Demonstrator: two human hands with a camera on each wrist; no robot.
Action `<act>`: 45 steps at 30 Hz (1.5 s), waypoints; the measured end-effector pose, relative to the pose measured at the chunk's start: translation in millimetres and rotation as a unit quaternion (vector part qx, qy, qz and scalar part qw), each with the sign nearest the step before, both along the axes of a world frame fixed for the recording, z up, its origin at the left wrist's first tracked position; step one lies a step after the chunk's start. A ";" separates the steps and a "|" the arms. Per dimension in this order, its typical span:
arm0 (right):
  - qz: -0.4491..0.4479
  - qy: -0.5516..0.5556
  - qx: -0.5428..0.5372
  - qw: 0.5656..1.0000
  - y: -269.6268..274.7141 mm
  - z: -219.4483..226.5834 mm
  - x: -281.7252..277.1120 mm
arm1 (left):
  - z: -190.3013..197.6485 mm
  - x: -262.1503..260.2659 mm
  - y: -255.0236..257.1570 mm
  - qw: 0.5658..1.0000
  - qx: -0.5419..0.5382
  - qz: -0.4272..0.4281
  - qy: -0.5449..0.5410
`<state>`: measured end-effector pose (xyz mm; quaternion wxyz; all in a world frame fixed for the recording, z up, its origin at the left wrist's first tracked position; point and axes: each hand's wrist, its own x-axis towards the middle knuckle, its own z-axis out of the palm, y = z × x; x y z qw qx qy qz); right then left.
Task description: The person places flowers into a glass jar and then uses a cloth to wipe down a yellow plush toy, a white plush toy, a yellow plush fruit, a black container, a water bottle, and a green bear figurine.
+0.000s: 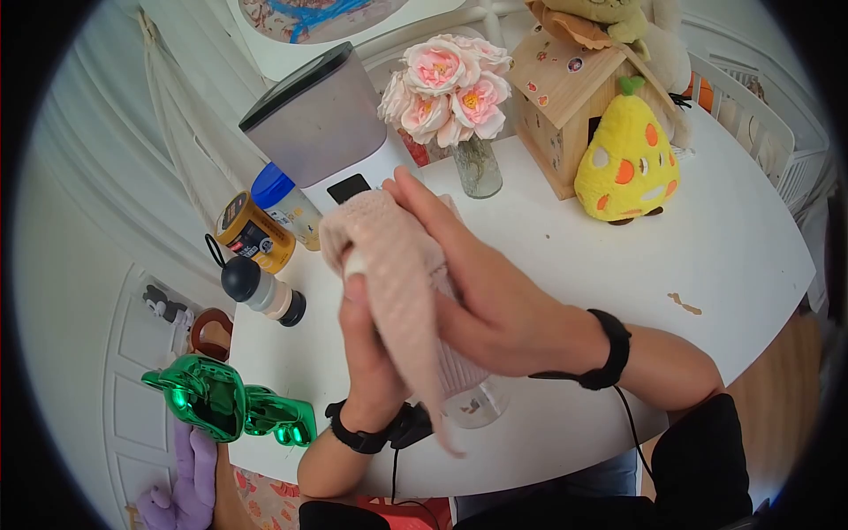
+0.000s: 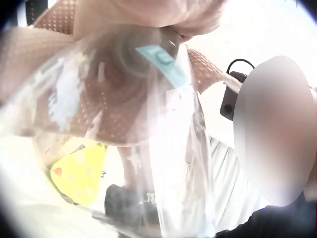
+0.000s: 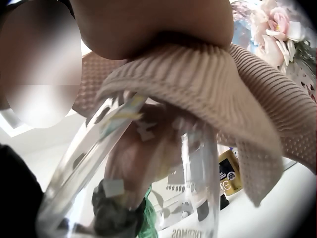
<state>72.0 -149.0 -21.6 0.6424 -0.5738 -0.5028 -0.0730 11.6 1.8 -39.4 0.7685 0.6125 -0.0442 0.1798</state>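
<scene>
A pale pink ribbed cloth (image 1: 402, 265) is draped over the upper part of a clear bottle (image 1: 477, 406), whose transparent base shows below it. My left hand (image 1: 371, 362) grips the cloth from the left, thumb upright along its folded edge and fingers mostly hidden behind. From the right, my right hand (image 1: 495, 296) holds the cloth, with long fingers reaching across its top. One cloth corner hangs down between the wrists. The left wrist view looks through the clear wall of the bottle (image 2: 168, 129); in the right wrist view the ribbed cloth (image 3: 193, 82) hangs round it.
A green shiny bear figure (image 1: 238, 411), a black-topped stacked container (image 1: 261, 287), a yellow tin (image 1: 256, 234) and a blue-lidded jar (image 1: 291, 203) stand left. Behind are a grey-white dispenser (image 1: 331, 124), roses in a glass vase (image 1: 477, 168), a wooden house (image 1: 556, 110) and a yellow plush (image 1: 627, 163).
</scene>
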 end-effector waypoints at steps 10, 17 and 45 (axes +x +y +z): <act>-0.170 -0.087 -0.096 0.977 3.1 -4.5 -12.9 | -15.0 9.1 -2.0 0.983 0.143 0.116 -0.018; -0.085 -0.099 -0.030 0.991 6.0 -5.7 -6.8 | -16.1 2.5 -4.3 0.996 0.015 0.051 -0.073; -0.081 -0.128 -0.038 0.988 9.4 -3.1 -22.6 | 2.0 -9.4 -8.8 0.992 -0.088 -0.002 -0.090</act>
